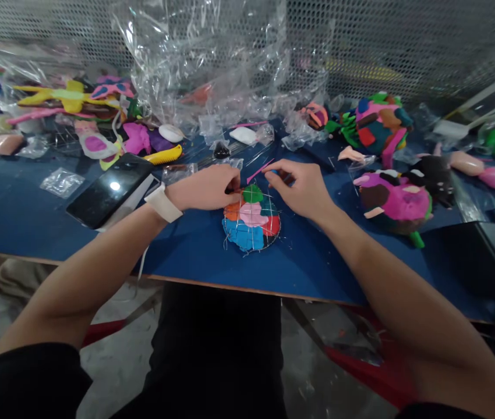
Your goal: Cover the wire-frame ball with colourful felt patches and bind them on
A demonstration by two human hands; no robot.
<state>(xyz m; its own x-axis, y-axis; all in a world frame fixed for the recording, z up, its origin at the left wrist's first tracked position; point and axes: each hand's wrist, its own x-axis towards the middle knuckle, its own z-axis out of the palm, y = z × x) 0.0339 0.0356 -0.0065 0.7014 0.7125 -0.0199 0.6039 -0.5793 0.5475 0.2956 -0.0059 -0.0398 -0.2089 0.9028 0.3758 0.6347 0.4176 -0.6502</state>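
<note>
A round wire frame filled with patches of coloured modelling clay (253, 216) lies on the blue table in front of me. Thin wires cross over its green, orange, pink, blue, teal and red patches. My left hand (212, 187) is closed at its upper left rim, fingertips on the edge by the orange clay. Just above the right side of the disc, my right hand (297, 185) is closed in a pinch; what sits between its fingertips is too small to make out. A thin pink modelling tool (258, 172) lies right beside those fingertips.
A black phone (110, 192) lies to the left, near a yellow cutter (164, 155). Clay-covered figures (393, 201) stand at the right, close to a black box (483, 256). Clear plastic wrapping (212, 52) and clay packets crowd the back against a perforated metal panel (405, 46).
</note>
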